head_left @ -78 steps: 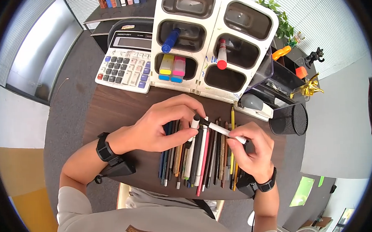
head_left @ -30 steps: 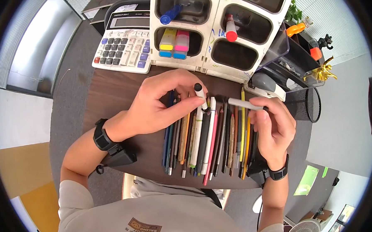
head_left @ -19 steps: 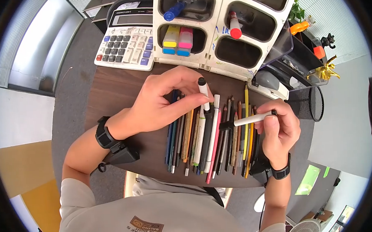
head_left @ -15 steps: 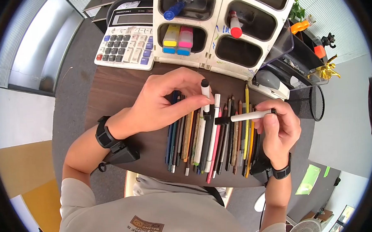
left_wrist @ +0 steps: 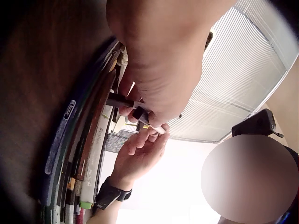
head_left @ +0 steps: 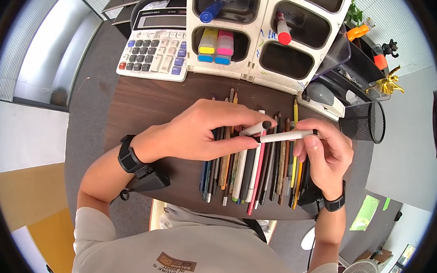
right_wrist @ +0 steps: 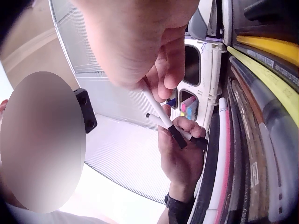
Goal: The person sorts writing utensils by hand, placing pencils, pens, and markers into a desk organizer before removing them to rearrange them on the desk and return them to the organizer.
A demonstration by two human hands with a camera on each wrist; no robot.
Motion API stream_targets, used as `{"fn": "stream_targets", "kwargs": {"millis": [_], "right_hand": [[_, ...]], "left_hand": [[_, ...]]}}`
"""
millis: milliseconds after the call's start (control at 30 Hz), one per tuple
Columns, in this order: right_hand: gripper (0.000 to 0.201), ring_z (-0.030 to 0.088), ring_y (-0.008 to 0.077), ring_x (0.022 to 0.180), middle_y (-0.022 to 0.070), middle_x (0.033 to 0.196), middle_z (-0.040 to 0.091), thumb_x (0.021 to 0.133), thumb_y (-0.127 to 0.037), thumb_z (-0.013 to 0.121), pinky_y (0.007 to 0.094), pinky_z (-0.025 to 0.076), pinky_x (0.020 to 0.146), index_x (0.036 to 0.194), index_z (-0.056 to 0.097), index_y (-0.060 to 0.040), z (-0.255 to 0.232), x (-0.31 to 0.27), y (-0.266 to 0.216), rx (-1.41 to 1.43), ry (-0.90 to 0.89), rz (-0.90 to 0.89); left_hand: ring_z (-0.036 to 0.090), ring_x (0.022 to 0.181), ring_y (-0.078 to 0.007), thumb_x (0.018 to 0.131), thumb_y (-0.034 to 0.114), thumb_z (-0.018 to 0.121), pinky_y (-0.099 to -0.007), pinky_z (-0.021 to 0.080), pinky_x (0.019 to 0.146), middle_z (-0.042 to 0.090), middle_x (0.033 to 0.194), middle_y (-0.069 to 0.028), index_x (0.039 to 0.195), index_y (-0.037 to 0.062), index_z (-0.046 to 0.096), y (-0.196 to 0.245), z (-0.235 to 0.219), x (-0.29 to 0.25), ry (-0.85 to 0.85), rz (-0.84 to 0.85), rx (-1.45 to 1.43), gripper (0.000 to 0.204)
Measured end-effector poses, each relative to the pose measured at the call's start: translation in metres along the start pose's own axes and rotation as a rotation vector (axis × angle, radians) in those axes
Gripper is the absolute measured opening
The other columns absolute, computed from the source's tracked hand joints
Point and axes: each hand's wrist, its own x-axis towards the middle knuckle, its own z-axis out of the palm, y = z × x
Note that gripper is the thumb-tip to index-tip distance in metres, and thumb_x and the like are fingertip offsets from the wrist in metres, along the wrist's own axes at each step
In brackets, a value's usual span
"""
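Observation:
My left hand (head_left: 194,130) pinches a white marker (head_left: 253,129) with black ends, over the row of pens and pencils (head_left: 249,176) on the dark table. A second white marker (head_left: 286,136) lies nearly level between the thumb and fingers of my right hand (head_left: 326,149). Its black-capped end reaches the left thumb tip and partly hides behind it. The two markers cross in the right wrist view, where the black cap (right_wrist: 177,136) passes in front of the left hand (right_wrist: 180,156). The right hand (left_wrist: 135,158) appears beyond the left one in the left wrist view.
A white organizer (head_left: 249,69) stands behind the pens, holding highlighters (head_left: 216,45), a blue marker (head_left: 212,11) and a red marker (head_left: 283,30). To its left lies a calculator (head_left: 156,46). A stapler (head_left: 322,100) and a black mesh cup (head_left: 363,123) stand right.
The left hand has moved right and tipped its marker from upright to slanting. The right hand's marker has swung round, and its capped end now meets the left thumb tip.

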Motion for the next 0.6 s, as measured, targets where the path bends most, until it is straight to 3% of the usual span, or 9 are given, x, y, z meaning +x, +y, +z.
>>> {"fn": "stream_targets", "kwargs": {"millis": [100,233,433,500,533,600], "right_hand": [[0.018,0.072,0.0117,0.07,0.0099,0.09,0.078,0.103,-0.006,0.074,0.0252,0.054,0.062,0.116,0.078,0.005,0.0,0.0,-0.001,0.007,0.0,0.009],[0.019,0.071,0.0113,0.071,0.0103,0.091,0.079,0.099,-0.007,0.08,0.0248,0.053,0.062,0.115,0.079,0.0027,-0.002,0.001,0.005,-0.052,-0.006,-0.072],[0.017,0.071,0.0122,0.071,0.009,0.088,0.079,0.096,-0.009,0.084,0.0266,0.053,0.063,0.11,0.081,0.0014,-0.004,0.003,0.001,-0.099,0.004,0.015],[0.016,0.073,0.012,0.073,0.0103,0.087,0.08,0.099,-0.008,0.081,0.0256,0.054,0.064,0.11,0.08,0.0038,-0.003,0.002,0.003,-0.046,0.074,0.045],[0.017,0.073,0.0116,0.072,0.0108,0.088,0.081,0.1,-0.008,0.079,0.0248,0.054,0.064,0.112,0.08,0.0047,-0.002,0.002,0.001,-0.007,0.112,0.071],[0.018,0.071,0.0102,0.07,0.0129,0.093,0.081,0.104,-0.006,0.073,0.0229,0.054,0.062,0.116,0.078,0.0067,-0.002,0.0,-0.002,0.085,0.172,0.109]], "left_hand": [[0.078,0.093,-0.0323,0.098,0.01,0.078,-0.0401,0.061,0.085,0.08,0.11,-0.0166,0.134,0.0031,0.076,0.002,-0.004,0.001,-0.059,-0.022,0.075,0.037],[0.078,0.093,-0.0303,0.101,0.01,0.074,-0.0388,0.06,0.084,0.08,0.111,-0.0168,0.133,0.0022,0.076,-0.001,0.0,-0.003,0.046,-0.003,0.024,0.033],[0.079,0.092,-0.0295,0.104,0.01,0.071,-0.0372,0.061,0.083,0.081,0.114,-0.018,0.134,0.0008,0.075,-0.002,0.002,-0.005,0.077,-0.036,-0.046,0.032],[0.08,0.093,-0.0307,0.105,0.01,0.07,-0.0375,0.061,0.083,0.081,0.114,-0.0186,0.134,0.0004,0.074,0.007,-0.003,-0.004,0.036,-0.125,-0.084,0.031],[0.08,0.094,-0.031,0.106,0.011,0.069,-0.0373,0.061,0.082,0.081,0.112,-0.0192,0.133,-0.0004,0.074,0.001,0.0,-0.003,0.082,-0.024,-0.027,0.03],[0.08,0.093,-0.031,0.106,0.011,0.068,-0.0365,0.061,0.082,0.081,0.112,-0.0196,0.133,-0.0006,0.074,-0.002,0.002,-0.003,0.114,0.005,-0.01,0.03]]}}
